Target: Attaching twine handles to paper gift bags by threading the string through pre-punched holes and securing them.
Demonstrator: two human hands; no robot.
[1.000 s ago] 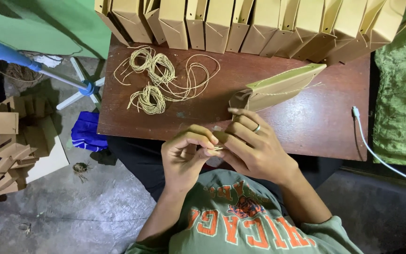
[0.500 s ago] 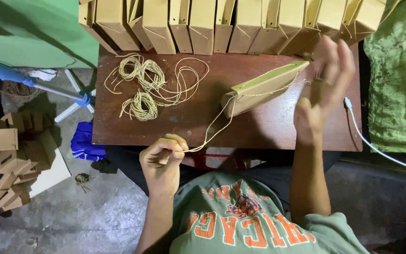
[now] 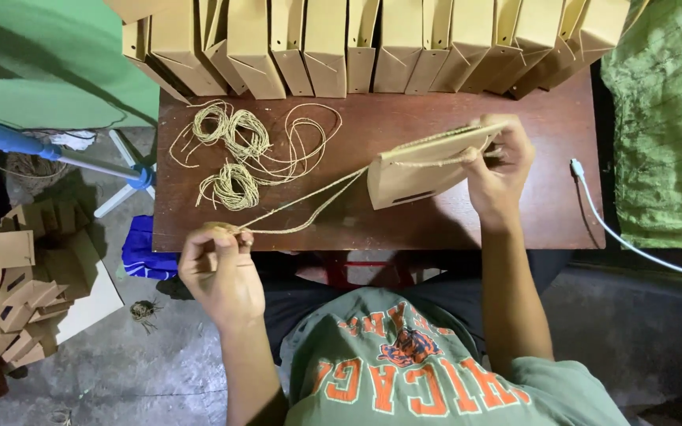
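A flat brown paper bag (image 3: 416, 167) lies on the dark wooden table (image 3: 404, 221), tilted. My right hand (image 3: 497, 170) grips its right end, fingers closed around the top edge. A length of tan twine (image 3: 309, 205) runs taut from the bag's left end down to my left hand (image 3: 219, 268), which pinches the twine's end just off the table's front edge. Loose coils of twine (image 3: 238, 150) lie on the table's left half, apart from both hands.
A row of folded brown paper bags (image 3: 372, 43) stands along the table's back edge. More bags are piled on the floor at left (image 3: 17, 292). A blue fan stand (image 3: 57, 154), green cloth (image 3: 665, 118) and a white cable (image 3: 617, 233) flank the table.
My left hand has pulled the twine farther left and down, drawing it taut. My right hand came down from above and closed on the bag's right end.
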